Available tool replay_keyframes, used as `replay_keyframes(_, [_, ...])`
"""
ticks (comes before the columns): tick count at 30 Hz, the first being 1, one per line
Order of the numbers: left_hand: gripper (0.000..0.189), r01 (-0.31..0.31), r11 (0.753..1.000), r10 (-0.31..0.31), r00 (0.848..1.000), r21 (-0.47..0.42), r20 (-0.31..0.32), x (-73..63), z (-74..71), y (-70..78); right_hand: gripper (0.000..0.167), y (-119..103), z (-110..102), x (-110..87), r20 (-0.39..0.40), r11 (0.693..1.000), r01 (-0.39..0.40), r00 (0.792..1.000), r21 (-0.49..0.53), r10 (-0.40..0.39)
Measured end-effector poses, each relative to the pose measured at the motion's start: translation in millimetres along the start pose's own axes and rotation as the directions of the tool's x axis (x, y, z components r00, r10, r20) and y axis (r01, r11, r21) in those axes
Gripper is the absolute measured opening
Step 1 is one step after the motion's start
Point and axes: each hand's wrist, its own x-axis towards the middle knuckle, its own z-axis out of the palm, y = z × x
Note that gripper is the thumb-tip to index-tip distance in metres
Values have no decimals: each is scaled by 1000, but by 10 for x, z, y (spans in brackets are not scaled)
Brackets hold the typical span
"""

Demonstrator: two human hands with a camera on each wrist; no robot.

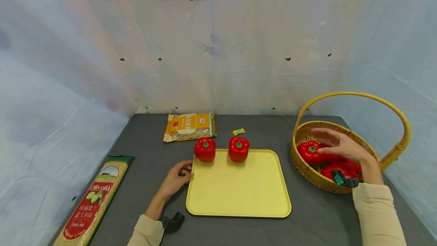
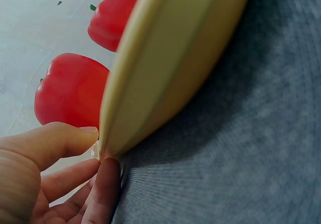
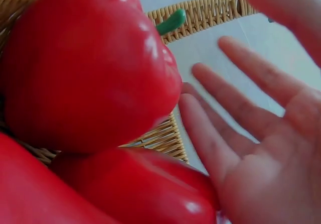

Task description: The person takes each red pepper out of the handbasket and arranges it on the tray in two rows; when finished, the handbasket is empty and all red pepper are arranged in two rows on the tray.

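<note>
My left hand (image 1: 176, 179) is at the left edge of a yellow tray (image 1: 239, 196), pinching its rim between thumb (image 2: 75, 136) and fingers. Two red bell peppers with green stems stand along the tray's far side: one pepper (image 1: 205, 150) in the left corner, the other pepper (image 1: 239, 149) right of it. Over a wicker basket (image 1: 308, 174) my right hand (image 1: 341, 145) is spread, palm toward a red bell pepper (image 3: 90, 73) inside. Its fingers are extended and hold nothing. More red peppers (image 1: 338, 168) lie lower in the basket, partly hidden by the hand and wrist.
The basket's tall arched handle (image 1: 355, 93) rises behind the right hand. A bag of grain (image 1: 189, 126) and a small yellow packet (image 1: 238, 131) lie behind the tray. On the left lies a long pasta pack (image 1: 93, 200). Pale sheeting (image 1: 211, 48) encloses the grey table.
</note>
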Motion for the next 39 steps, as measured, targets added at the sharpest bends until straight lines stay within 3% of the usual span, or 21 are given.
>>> replay_keyframes(5, [46,3,1000,-3,1000,0,14,-8,-13,26,66,-36,24,1,69,993,-53,996,-105,60])
replay_keyframes(12, [47,9,1000,-9,1000,-18,0,116,10,-269,67,-81,59,21,77,978,-39,995,-205,55])
replay_keyframes(15, [46,-1,1000,1,1000,-26,4,137,11,-320,67,-98,78,26,74,976,-45,995,-215,62])
replay_keyframes(25, [46,-16,1000,16,1000,-17,-3,136,11,-323,63,-122,124,20,46,958,-13,999,-287,28])
replay_keyframes(39, [46,-25,1000,25,1000,-12,3,135,5,-330,63,-141,140,24,7,938,-35,999,-344,40])
